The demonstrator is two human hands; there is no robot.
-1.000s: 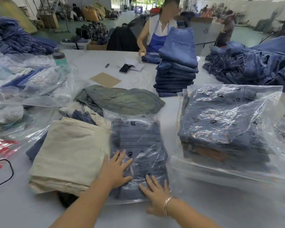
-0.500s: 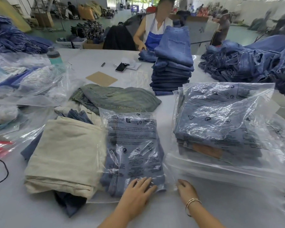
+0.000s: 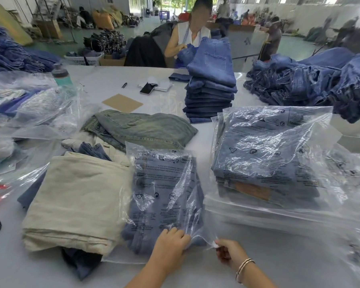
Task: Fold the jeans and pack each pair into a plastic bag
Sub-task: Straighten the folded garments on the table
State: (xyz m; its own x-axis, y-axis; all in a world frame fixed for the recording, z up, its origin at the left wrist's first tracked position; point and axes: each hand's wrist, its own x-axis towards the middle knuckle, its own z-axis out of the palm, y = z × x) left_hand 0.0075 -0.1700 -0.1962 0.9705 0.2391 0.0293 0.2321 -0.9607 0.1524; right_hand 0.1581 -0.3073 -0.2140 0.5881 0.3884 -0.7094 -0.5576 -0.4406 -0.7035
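Folded blue jeans (image 3: 154, 231) lie inside a clear plastic bag (image 3: 164, 183) at the near centre of the white table (image 3: 258, 262). The bag carries black printed warning text and recycling symbols; its film is wrinkled and glossy, and the denim shows through as a flat rectangular fold. The bag's open end faces the near table edge.

Left hand (image 3: 170, 244): rests on the near end of the bagged jeans, fingers curled over the film at the opening. Right hand (image 3: 229, 251): pinches a small tab or strip at the bag's near right corner, possibly an adhesive liner; the detail is too small to confirm. A bracelet (image 3: 243, 267) sits on the right wrist.

Touching the bag on its left is a stack of folded cream fabric (image 3: 79, 200). To the right stands a pile of bagged jeans (image 3: 268, 159). Behind, an olive-grey pair (image 3: 141, 129) lies loose, and a stack of folded blue jeans (image 3: 211, 90) stands further back
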